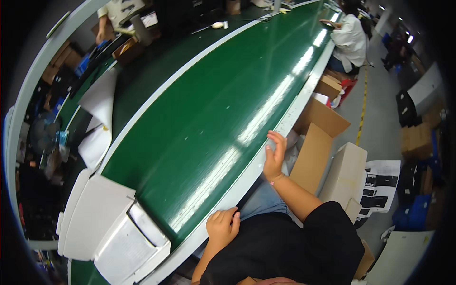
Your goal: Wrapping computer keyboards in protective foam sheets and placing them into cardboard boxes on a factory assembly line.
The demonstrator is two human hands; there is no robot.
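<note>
My left hand [222,226] rests on the pale metal rail [254,171] along the near side of a green conveyor belt [204,114]. Its fingers are loosely bent with the thumb apart, and I see nothing in it. Farther along the same rail is my right hand [276,159], open, fingertips upward and thumb held away. Nothing lies between its fingers. At the lower left, an opened white carton [97,209] sits on the belt with its lid folded back. Inside it is a pale, flat panel or lining with a dark slot; its kind is unclear.
An open brown cardboard box [311,154] and a long pale carton [344,173] stand right of the rail. A printed sheet [380,187] lies beyond them. Another person [350,40] sits by the belt's far end; one more [116,16] is across, at upper left.
</note>
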